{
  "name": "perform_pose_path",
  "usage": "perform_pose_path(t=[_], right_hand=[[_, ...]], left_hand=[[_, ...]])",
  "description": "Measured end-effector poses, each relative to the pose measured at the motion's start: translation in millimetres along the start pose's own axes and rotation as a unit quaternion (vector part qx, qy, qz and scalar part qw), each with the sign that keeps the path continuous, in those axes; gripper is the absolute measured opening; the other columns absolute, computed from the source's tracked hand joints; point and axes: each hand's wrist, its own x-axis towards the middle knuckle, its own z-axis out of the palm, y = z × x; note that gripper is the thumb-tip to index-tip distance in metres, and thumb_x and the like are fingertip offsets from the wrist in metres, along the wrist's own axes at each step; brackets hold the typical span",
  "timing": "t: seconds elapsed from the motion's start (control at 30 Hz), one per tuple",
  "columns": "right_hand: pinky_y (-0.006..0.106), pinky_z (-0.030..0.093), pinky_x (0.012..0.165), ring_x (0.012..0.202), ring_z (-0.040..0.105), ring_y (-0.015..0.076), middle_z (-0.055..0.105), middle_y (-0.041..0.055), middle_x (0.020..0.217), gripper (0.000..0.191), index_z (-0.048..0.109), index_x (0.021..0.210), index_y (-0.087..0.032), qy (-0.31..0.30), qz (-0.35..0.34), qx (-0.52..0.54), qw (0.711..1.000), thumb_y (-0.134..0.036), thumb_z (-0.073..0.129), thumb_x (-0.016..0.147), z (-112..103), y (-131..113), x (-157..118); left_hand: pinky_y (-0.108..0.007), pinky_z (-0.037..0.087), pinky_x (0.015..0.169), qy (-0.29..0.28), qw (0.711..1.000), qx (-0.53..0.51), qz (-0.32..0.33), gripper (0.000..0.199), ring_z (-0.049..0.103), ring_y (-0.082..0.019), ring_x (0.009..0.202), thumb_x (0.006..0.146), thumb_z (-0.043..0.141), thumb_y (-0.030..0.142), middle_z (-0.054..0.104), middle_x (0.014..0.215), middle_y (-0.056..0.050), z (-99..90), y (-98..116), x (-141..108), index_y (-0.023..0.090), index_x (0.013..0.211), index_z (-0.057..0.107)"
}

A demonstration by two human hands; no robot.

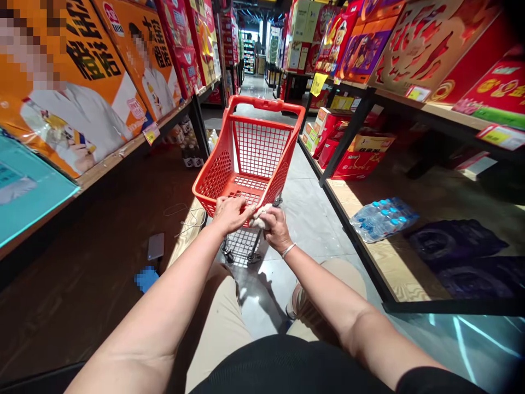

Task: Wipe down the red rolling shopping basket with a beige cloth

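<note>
A red plastic shopping cart [246, 183] with grid walls and a grey wire lower rack stands in front of my knees, its basket bare inside. My left hand [233, 213] rests on the cart's near rim, fingers bent over the edge. Just right of it, my right hand [276, 225] is closed on a crumpled whitish cloth [261, 216], which it presses against the rim's near right corner. A pale band circles my right wrist.
Shelves with orange boxes [151, 71] line the left side. Along the right, a low shelf board [394, 268] holds shrink-wrapped water bottles [383, 219] and red boxes [359, 164]. A phone-like object [156, 247] and cable lie at lower left.
</note>
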Motion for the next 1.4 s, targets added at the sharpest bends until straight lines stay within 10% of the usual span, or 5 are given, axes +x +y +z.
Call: perform_pose_path(t=[0.4, 0.57, 0.7, 1.1, 1.4], right_hand=[[0.041, 0.053, 0.092, 0.103, 0.056, 0.0225, 0.058, 0.0054, 0.106, 0.039, 0.069, 0.100, -0.024, -0.067, 0.048, 0.032, 0.996, -0.002, 0.060, 0.068, 21, 9, -38], [0.048, 0.048, 0.106, 0.122, 0.053, 0.0268, 0.052, 0.0100, 0.124, 0.048, 0.062, 0.119, -0.027, 0.100, 0.031, 0.069, 0.992, -0.011, 0.062, 0.074, -33, -23, 13], [0.052, 0.037, 0.116, 0.134, 0.046, 0.0280, 0.050, 0.0098, 0.139, 0.054, 0.057, 0.129, -0.027, 0.030, -0.050, 0.064, 0.996, -0.013, 0.058, 0.076, -49, -42, 47], [0.051, 0.043, 0.108, 0.108, 0.054, 0.0268, 0.058, 0.0097, 0.113, 0.043, 0.064, 0.109, -0.021, 0.016, 0.102, -0.014, 0.995, -0.013, 0.057, 0.068, -56, 38, 197], [0.046, 0.043, 0.107, 0.116, 0.052, 0.0268, 0.060, 0.0094, 0.121, 0.049, 0.058, 0.123, -0.022, -0.005, -0.021, 0.029, 0.999, -0.013, 0.054, 0.075, -39, -61, 57]], left_hand=[[-0.049, 0.026, 0.106, 0.050, 0.998, 0.002, 0.031, 0.039, 0.059, -0.024, 0.106, 0.100, 0.040, 0.048, 0.073, 0.105, -0.003, 16.9, -6, -9, 0.032, 0.106, 0.075], [-0.051, 0.026, 0.104, 0.062, 0.997, 0.002, 0.037, 0.035, 0.057, -0.025, 0.105, 0.099, 0.042, 0.046, 0.074, 0.102, -0.002, 16.6, -4, -10, 0.029, 0.098, 0.073], [-0.050, 0.028, 0.101, 0.065, 0.997, -0.012, 0.026, 0.025, 0.058, -0.025, 0.103, 0.094, 0.047, 0.035, 0.075, 0.104, -0.004, 17.9, 2, -11, 0.028, 0.099, 0.071], [-0.049, 0.025, 0.100, 0.075, 0.995, -0.046, 0.051, 0.031, 0.058, -0.022, 0.099, 0.098, 0.047, 0.046, 0.075, 0.096, -0.002, 8.3, -4, -37, 0.028, 0.091, 0.071], [-0.049, 0.026, 0.100, 0.071, 0.996, -0.024, 0.054, 0.026, 0.058, -0.022, 0.097, 0.093, 0.052, 0.044, 0.074, 0.091, 0.000, 4.5, -13, -43, 0.027, 0.086, 0.069]])
